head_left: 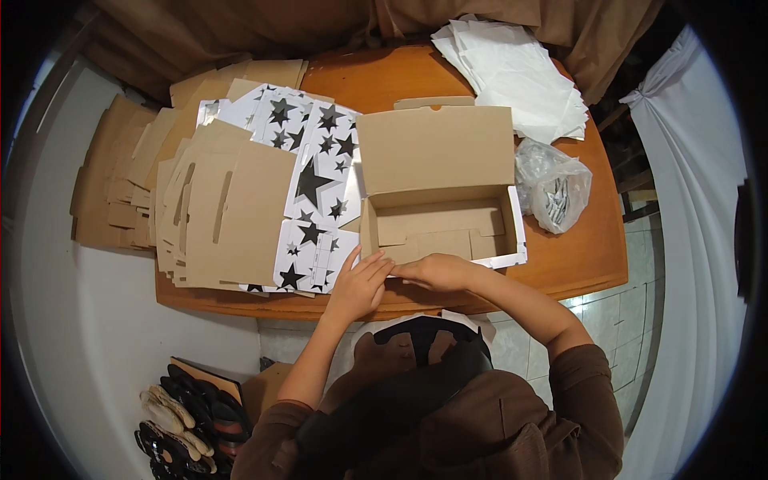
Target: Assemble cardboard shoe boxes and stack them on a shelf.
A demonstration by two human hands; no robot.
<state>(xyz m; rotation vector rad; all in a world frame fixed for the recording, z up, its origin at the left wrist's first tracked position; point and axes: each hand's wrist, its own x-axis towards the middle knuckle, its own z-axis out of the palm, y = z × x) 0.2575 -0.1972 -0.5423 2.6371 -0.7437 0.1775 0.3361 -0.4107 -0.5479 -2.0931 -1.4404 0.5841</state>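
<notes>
The left hand (358, 286), fingers straight and together, lay against the near left corner of a cardboard box (438, 212) at the centre of the frame. The right hand (436, 272) met it there, fingers bent; whether it pinched the rim, I could not tell. The box appeared mostly formed: its walls stood, while its lid (436, 150) leaned back, not yet closed. Flat star-printed pieces (320, 180) and plain brown pieces (260, 208) at left were seemingly left to fold. The hands hid that corner and part of the front wall; the contents of the plastic bag (564, 196) at right were unclear.
</notes>
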